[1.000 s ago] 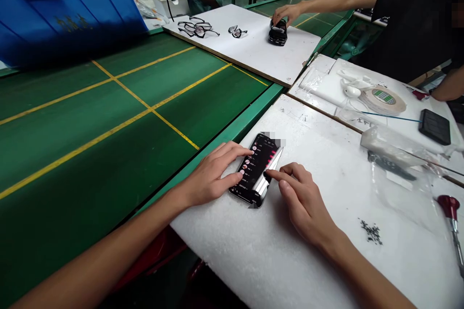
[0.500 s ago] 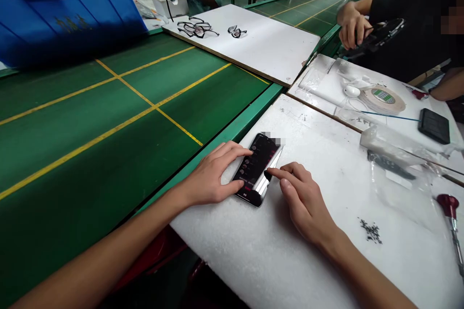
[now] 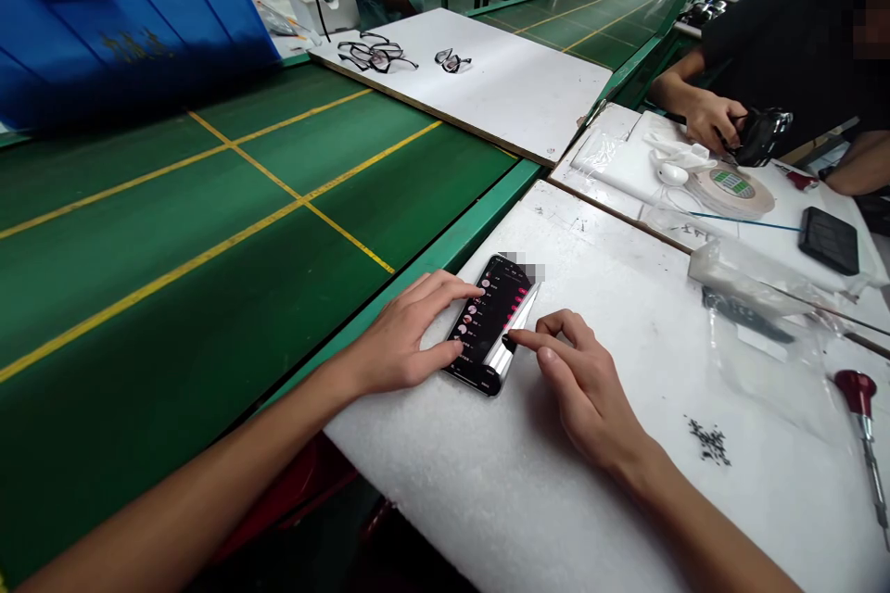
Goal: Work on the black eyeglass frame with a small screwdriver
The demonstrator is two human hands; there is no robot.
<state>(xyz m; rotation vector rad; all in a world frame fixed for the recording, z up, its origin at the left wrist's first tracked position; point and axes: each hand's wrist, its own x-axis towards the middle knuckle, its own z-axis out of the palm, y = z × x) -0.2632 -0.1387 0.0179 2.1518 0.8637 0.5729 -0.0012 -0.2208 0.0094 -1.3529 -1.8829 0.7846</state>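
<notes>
A smartphone (image 3: 490, 310) lies flat on the white tabletop, its lit dark screen showing a list with round pictures and red marks. Along its left side rests my left hand (image 3: 400, 338), with index finger and thumb spread apart on the screen's edge. My right hand (image 3: 584, 380) reaches in from the right. Its index finger is stretched out, the tip at the lower right part of the screen, while the other fingers are bent. Neither hand lifts the phone. A pile of tiny black pieces (image 3: 709, 441) lies to the right of my right hand.
A green conveyor belt (image 3: 173, 241) runs at left, beside a blue bin (image 3: 139, 28). Glasses (image 3: 379, 56) lie on a white board (image 3: 514, 93). At right are a red-handled screwdriver (image 3: 858, 394), plastic bags (image 3: 757, 324), a tape roll (image 3: 730, 188) and a co-worker's hand (image 3: 713, 120) holding dark eyewear.
The phone's screen now shows a brighter list with red marks. My right fingertip has shifted slightly left and down. The co-worker's hand has lowered toward their table with the dark eyewear.
</notes>
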